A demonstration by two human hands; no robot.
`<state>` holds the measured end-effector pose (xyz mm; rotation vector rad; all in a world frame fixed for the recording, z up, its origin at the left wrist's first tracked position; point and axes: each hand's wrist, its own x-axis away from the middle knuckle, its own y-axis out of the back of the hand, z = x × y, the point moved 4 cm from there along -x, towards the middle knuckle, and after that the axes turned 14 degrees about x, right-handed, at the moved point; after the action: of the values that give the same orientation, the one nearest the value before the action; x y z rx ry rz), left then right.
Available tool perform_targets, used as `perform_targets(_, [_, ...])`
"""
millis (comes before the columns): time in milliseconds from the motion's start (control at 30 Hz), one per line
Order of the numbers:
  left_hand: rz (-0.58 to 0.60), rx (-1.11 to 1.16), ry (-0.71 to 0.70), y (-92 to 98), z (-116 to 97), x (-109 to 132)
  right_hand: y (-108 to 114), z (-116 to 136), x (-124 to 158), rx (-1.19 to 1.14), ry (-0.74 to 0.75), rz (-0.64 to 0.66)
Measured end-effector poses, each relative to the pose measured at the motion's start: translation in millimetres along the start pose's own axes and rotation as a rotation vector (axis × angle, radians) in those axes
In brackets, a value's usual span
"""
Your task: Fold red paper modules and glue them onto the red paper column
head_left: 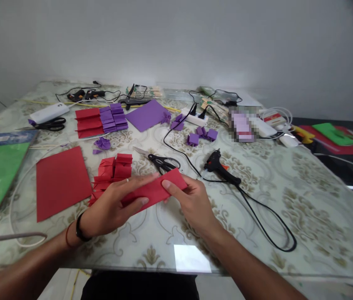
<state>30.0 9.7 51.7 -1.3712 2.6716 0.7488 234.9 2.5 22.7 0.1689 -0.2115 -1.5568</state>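
Observation:
A folded strip of red paper is held above the table's front part. My left hand grips its left end, thumb along the near edge and fingers behind. At the right end, my right hand pinches the strip, thumb on top and fingers underneath. Behind my left hand lie several folded red paper pieces. Black-handled scissors rest just beyond the strip, blades pointing left. A flat red sheet is to the left.
A black glue gun with a looping cord lies right of my hands. Purple folded pieces, a purple sheet and a white power strip are farther back. Green sheets lie at far left.

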Motion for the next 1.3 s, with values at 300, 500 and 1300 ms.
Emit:
perform_targets(300, [0.072,-0.006,-0.036,-2.7,2,2,-2,5,2,-0.013,0.014,0.032])
perform_targets(500, [-0.031,-0.015,-0.036,-0.8,0,2,-4,-2,-1,-0.199,-0.002,0.043])
perform_targets(1300, [0.061,0.019,0.035,-0.1,4,1,0,1,-3,-0.142,-0.014,0.062])
